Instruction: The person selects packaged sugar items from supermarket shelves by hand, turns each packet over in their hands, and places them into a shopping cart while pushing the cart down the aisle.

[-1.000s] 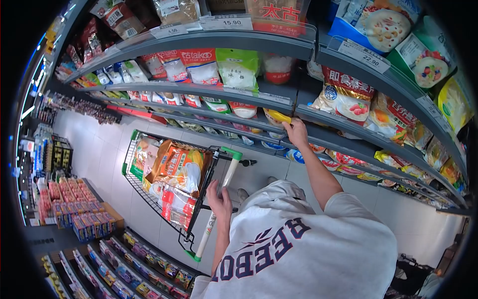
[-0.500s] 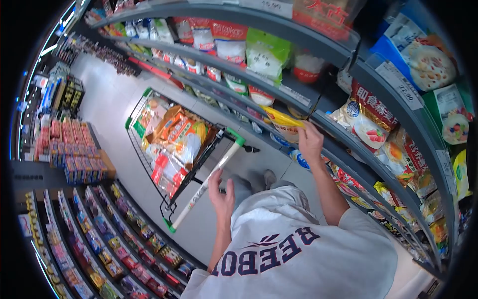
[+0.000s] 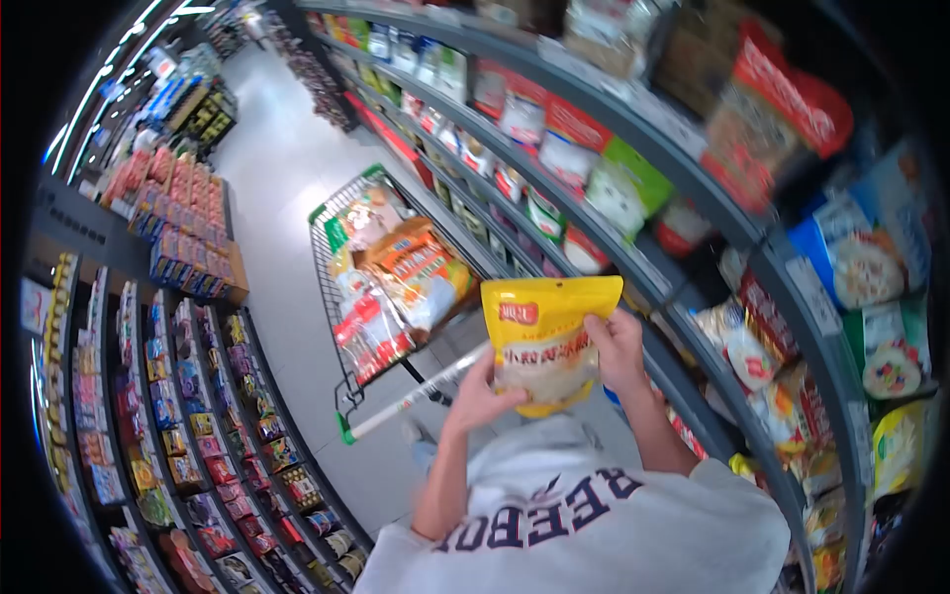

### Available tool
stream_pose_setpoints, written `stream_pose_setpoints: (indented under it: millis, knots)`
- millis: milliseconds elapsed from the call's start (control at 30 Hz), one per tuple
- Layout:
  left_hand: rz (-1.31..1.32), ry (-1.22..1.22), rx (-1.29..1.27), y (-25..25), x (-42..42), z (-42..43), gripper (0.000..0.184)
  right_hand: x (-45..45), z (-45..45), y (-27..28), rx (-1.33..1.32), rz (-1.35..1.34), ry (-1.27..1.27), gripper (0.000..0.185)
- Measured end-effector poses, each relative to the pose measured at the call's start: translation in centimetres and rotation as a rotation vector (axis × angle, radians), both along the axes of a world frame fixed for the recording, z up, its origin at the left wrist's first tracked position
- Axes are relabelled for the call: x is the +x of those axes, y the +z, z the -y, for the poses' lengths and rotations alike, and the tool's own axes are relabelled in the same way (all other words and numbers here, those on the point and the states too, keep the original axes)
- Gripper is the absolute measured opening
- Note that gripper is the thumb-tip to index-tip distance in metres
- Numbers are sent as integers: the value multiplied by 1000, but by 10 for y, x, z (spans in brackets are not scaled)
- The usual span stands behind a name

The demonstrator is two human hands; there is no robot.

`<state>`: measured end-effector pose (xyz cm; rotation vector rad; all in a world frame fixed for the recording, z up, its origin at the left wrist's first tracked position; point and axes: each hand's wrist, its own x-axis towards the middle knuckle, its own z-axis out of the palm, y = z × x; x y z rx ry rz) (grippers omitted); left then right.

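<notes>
Holds a yellow bag point(image 3: 549, 342) in front of the chest, just toward 4 o'clock from the centre of the view, clamped between left hand point(image 3: 482, 394) and right hand point(image 3: 618, 346). Grips with the left hand at the bag's lower 8 o'clock side, with thumb across the front; pinches with the right hand near 2 o'clock, with thumb on the printed face and fingers around the edge. Shows a red logo near the bag's top, dark characters across the middle and pale contents through the lower front. Has the grey-white shirt point(image 3: 584, 505) at 6 o'clock from the bag. Faces a wire shopping cart point(image 3: 325, 267) between 9 and 10 o'clock, with an orange package point(image 3: 426, 272), a red-and-clear package point(image 3: 371, 332) and other bags inside, and with its pale handle point(image 3: 416, 396) toward 8 o'clock, running behind the left hand. Stands beside long grey shelving point(image 3: 727, 233), stretching from 11 round to 4 o'clock, with a green-and-white bag point(image 3: 623, 188) at 1 o'clock and a blue bag point(image 3: 856, 252) between 2 and 3. Has stacked pink and purple boxes point(image 3: 183, 233) farther off between 9 and 10, and a packed snack rack point(image 3: 218, 426) between 8 and 9 o'clock.
</notes>
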<state>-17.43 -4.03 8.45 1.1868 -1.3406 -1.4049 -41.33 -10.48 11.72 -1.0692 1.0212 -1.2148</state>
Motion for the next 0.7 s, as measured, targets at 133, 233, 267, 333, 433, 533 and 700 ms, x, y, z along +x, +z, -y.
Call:
stream_pose_setpoints:
  millis: [133, 233, 267, 333, 433, 533, 700]
  knots:
    - [10, 142, 85, 3, 27, -21, 65, 63, 23, 24, 40, 249, 167, 24]
    - [-169, 324, 69, 7, 45, -43, 62, 106, 9, 14, 66, 172, 120, 23]
    - [-95, 305, 75, 6, 60, -48, 62, 118, 1, 9, 110, 181, 124, 24]
    - [-119, 279, 102, 6, 87, -54, 66, 141, -18, 12, 137, 287, 104, 25]
    - [-270, 269, 129, 9, 118, -66, 65, 164, -48, 5, 139, 274, 135, 31]
    - [-293, 306, 117, 16, 147, -72, 61, 191, -76, 0, 128, 143, 218, 44]
    - [-252, 334, 117, 17, 194, -98, 57, 239, -117, 15, 99, -94, 295, 52]
